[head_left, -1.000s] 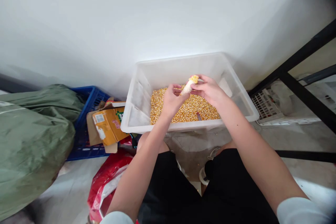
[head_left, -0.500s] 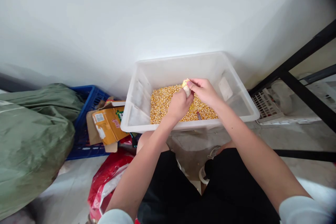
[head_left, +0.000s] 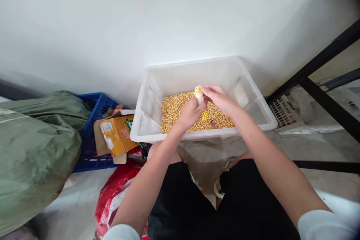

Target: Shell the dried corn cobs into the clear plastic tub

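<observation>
A corn cob [head_left: 199, 96], mostly stripped to its pale core with yellow kernels left near the top, is held upright over a translucent plastic bin [head_left: 180, 137]. My left hand [head_left: 191, 112] is wrapped round its lower part. My right hand [head_left: 218, 98] has its thumb and fingers pressed on the cob's upper end. Loose corn kernels [head_left: 174, 114] cover the bin's floor. A bright yellow patch of corn [head_left: 205, 115] shows just below my left hand; whether it belongs to the same cob, I cannot tell. A small dark purplish stick-like thing [head_left: 213, 124] lies on the kernels.
Left of the bin, a blue crate [head_left: 97, 163] holds flattened cardboard packaging [head_left: 118, 135]. A large green sack [head_left: 36, 157] stands further left, a red plastic bag [head_left: 112, 195] in front. A black metal frame [head_left: 326, 101] and a white basket [head_left: 287, 112] are on the right.
The thumb and fingers of my right hand have shifted slightly on the cob, and more of its pale core shows. My left hand keeps its grip.
</observation>
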Demonstrator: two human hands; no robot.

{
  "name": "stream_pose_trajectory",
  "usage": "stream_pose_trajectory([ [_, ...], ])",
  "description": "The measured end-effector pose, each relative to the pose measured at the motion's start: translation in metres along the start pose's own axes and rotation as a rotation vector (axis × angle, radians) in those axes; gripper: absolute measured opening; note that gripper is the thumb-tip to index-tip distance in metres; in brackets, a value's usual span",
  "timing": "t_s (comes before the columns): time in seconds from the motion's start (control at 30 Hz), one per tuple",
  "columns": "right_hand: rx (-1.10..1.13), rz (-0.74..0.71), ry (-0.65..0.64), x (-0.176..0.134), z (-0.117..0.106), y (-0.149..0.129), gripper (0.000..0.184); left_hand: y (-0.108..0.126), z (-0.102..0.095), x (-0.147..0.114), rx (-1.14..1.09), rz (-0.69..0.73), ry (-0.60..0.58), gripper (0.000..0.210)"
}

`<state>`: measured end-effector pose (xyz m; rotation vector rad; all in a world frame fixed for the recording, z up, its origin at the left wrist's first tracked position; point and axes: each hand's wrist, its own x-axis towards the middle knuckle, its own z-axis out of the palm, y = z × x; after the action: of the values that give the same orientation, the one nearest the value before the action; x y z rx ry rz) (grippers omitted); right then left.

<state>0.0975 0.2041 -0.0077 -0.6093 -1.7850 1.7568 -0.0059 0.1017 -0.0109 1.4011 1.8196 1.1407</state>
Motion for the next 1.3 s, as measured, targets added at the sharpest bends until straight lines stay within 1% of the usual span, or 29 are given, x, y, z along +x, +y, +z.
stream_pose_trajectory([
  [0.13,-0.241,-0.069,0.071,-0.002,0.006,0.0,0.034,0.0,0.002,0.0,0.039,-0.015,-0.014,0.025],
  [0.23,-0.356,-0.096,0.04,-0.001,0.004,0.002,0.037,-0.001,0.001,0.0,0.041,-0.028,-0.048,0.024],
  [0.3,-0.374,-0.099,0.018,0.0,0.0,0.004,0.038,-0.001,0.0,0.0,0.028,-0.033,-0.063,0.025],
  [0.37,-0.338,-0.089,0.001,0.001,-0.004,0.006,0.038,-0.002,-0.002,0.0,0.01,-0.034,-0.07,0.025],
  [0.43,-0.247,-0.053,-0.014,0.001,-0.006,0.008,0.039,-0.002,-0.002,0.0,-0.006,-0.02,-0.069,0.024],
  [0.53,-0.134,0.001,-0.008,0.001,-0.004,0.007,0.041,-0.001,-0.001,0.0,-0.049,-0.024,-0.075,0.02],
  [0.67,-0.196,-0.037,0.035,0.0,0.001,0.004,0.039,0.001,-0.001,0.0,-0.093,-0.093,-0.09,0.019],
  [0.73,-0.19,-0.041,0.035,-0.001,0.002,0.002,0.037,0.003,-0.001,-0.001,-0.109,-0.095,-0.108,0.019],
  [0.83,-0.049,0.013,0.009,-0.001,0.0,0.001,0.031,0.006,-0.003,-0.001,-0.164,-0.066,-0.143,0.02],
  [0.93,0.135,0.083,-0.019,-0.001,-0.001,-0.001,0.024,0.007,-0.003,0.0,-0.218,-0.037,-0.137,0.02],
  [1.03,0.241,0.107,-0.049,-0.002,-0.001,-0.003,0.021,0.007,-0.003,0.0,-0.243,-0.039,-0.136,0.018],
  [1.17,0.275,0.106,-0.047,-0.001,-0.001,-0.003,0.016,0.011,-0.004,-0.003,-0.264,-0.069,-0.134,0.019],
  [1.3,0.256,0.107,-0.024,-0.001,-0.003,-0.003,0.015,0.016,-0.005,-0.005,-0.293,-0.077,-0.091,0.021],
])
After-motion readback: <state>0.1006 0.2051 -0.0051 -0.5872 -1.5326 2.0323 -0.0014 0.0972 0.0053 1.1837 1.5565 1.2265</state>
